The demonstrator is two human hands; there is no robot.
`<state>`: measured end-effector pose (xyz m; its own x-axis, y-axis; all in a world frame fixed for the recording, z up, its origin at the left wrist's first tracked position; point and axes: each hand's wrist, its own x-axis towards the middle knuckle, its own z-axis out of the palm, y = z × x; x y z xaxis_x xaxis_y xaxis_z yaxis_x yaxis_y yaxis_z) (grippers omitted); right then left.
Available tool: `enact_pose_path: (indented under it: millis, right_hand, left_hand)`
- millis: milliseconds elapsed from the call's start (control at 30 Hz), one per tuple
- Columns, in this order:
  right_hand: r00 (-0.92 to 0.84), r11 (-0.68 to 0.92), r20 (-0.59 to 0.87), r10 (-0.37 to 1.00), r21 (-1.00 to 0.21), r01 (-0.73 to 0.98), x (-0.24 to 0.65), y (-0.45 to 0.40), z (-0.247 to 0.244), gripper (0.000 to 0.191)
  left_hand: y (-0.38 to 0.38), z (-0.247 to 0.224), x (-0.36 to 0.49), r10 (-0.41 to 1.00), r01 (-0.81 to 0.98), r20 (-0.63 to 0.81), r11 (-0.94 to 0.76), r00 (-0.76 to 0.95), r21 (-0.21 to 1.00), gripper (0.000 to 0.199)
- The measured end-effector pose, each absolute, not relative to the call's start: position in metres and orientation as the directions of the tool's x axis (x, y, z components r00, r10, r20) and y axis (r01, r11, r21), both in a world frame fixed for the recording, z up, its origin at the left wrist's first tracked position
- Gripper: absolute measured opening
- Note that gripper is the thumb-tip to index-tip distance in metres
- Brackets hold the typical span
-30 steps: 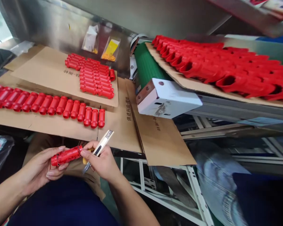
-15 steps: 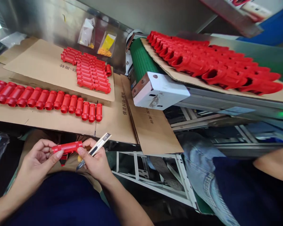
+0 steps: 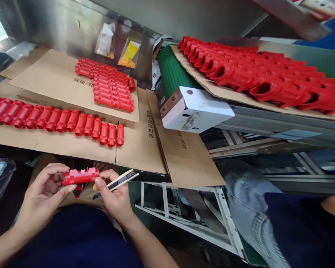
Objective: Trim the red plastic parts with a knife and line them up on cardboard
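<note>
A red plastic tube (image 3: pixel 81 176) lies level between my hands, its notched side facing up. My left hand (image 3: pixel 46 188) pinches its left end between thumb and fingers. At its right end, my right hand (image 3: pixel 114 193) has its fingertips by the tube and grips a cream and black utility knife (image 3: pixel 120 181), blade pointing down to the left. A small yellow piece (image 3: pixel 95 187) shows beside the right fingertips. Beyond my hands, a row of red tubes (image 3: pixel 64 120) stands along the cardboard (image 3: pixel 72 146).
More red parts (image 3: pixel 111 85) lie on a raised cardboard sheet (image 3: pixel 44 74), near two small bags (image 3: pixel 130 54). At right, a green conveyor (image 3: pixel 174 70) with a white metal end (image 3: pixel 197 109) carries large red parts (image 3: pixel 240 70). A person in jeans (image 3: pixel 242 201) sits at the lower right.
The tube has rolled so its notched side now shows on top. The knife in my right hand has tilted flatter. The whole view has shifted slightly.
</note>
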<state>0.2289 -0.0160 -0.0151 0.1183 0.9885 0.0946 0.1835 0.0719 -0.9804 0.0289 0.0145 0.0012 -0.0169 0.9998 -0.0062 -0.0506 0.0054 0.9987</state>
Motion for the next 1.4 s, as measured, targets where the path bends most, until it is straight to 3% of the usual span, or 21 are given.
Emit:
enact_pose_path:
  millis: [200, 367, 533, 667, 800, 1200, 1400]
  right_hand:
    - [-0.011, 0.336, 0.351, 0.936, -0.887, 0.318, 0.221, -0.018, -0.017, 0.021]
    - [-0.119, 0.519, 0.535, 0.836, -0.703, 0.486, 0.218, -0.018, -0.022, 0.021]
    - [-0.182, 0.574, 0.581, 0.794, -0.616, 0.54, 0.239, -0.022, -0.006, 0.018]
    - [-0.208, 0.633, 0.606, 0.768, -0.67, 0.387, 0.25, -0.025, 0.008, 0.041]
    - [-0.21, 0.641, 0.606, 0.767, -0.739, 0.208, 0.245, -0.019, 0.005, 0.026]
    - [-0.222, 0.672, 0.636, 0.739, -0.717, 0.185, 0.233, -0.015, -0.007, 0.021]
    - [-0.223, 0.606, 0.567, 0.793, -0.771, 0.194, 0.235, -0.017, -0.001, 0.028]
  left_hand:
    - [0.022, 0.001, 0.044, 0.937, -0.345, -0.342, 0.298, -0.073, 0.89, 0.035]
    - [0.022, 0.002, 0.055, 0.904, -0.434, -0.423, 0.359, -0.056, 0.826, 0.05]
    - [0.026, 0.0, 0.038, 0.877, -0.509, -0.479, 0.429, 0.038, 0.746, 0.066]
    - [0.027, 0.0, 0.025, 0.862, -0.474, -0.482, 0.493, 0.155, 0.73, 0.071]
    - [0.026, 0.004, 0.03, 0.879, -0.483, -0.449, 0.468, 0.162, 0.741, 0.048]
    - [0.021, 0.0, 0.034, 0.902, -0.461, -0.414, 0.422, 0.124, 0.781, 0.039]
    - [0.022, 0.003, 0.032, 0.894, -0.478, -0.433, 0.43, 0.111, 0.766, 0.04]
